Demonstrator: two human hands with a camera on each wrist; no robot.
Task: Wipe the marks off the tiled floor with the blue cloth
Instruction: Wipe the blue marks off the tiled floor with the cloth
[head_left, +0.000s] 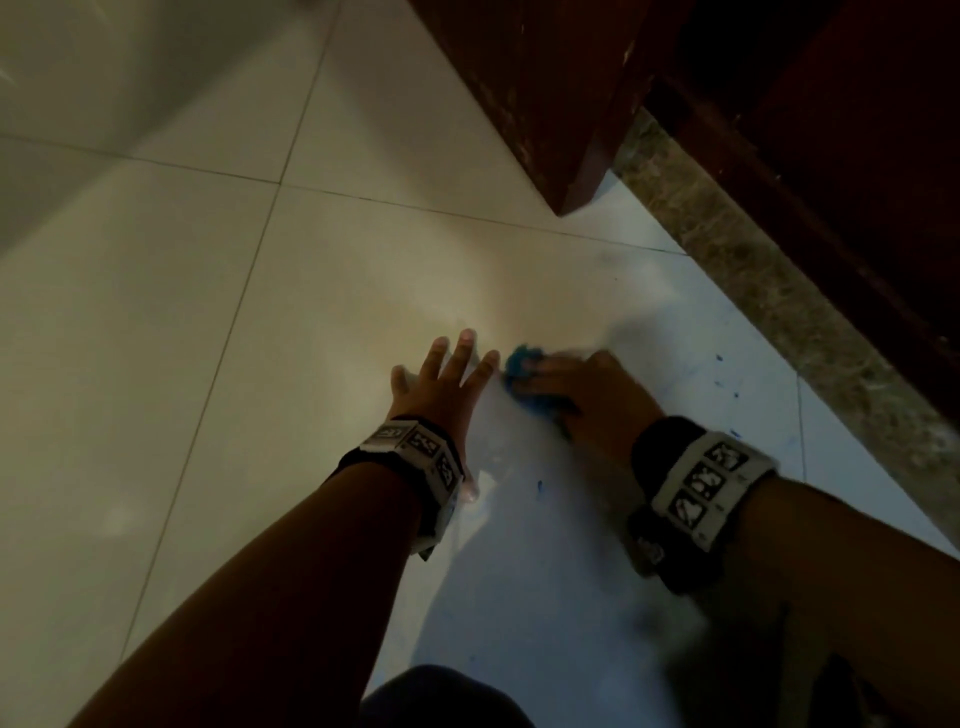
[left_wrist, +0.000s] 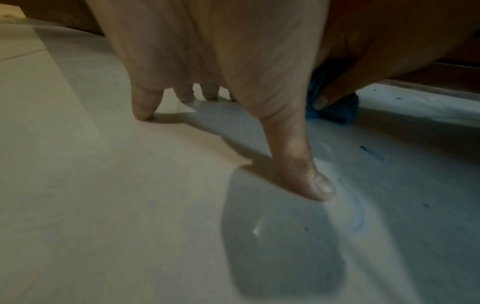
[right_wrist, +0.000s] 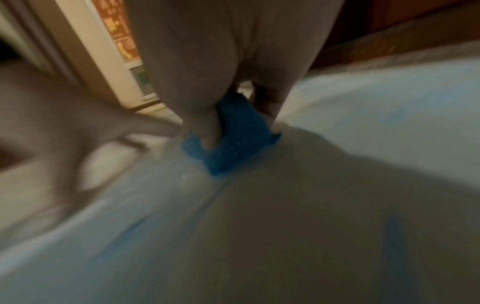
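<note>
My right hand grips a bunched blue cloth and presses it onto the pale tiled floor; its outline is blurred. The cloth bulges between thumb and fingers in the right wrist view, and the blue cloth shows behind my left thumb in the left wrist view. My left hand lies flat on the tile just left of the cloth, fingers spread, fingertips touching the floor. Small blue marks dot the tile right of the cloth, and a blue mark lies between my wrists.
A dark red-brown wooden furniture corner stands just beyond the hands. A speckled stone strip runs diagonally along the right under dark wood. A dark-clothed knee is at the bottom edge. Tiles stretch out to the left.
</note>
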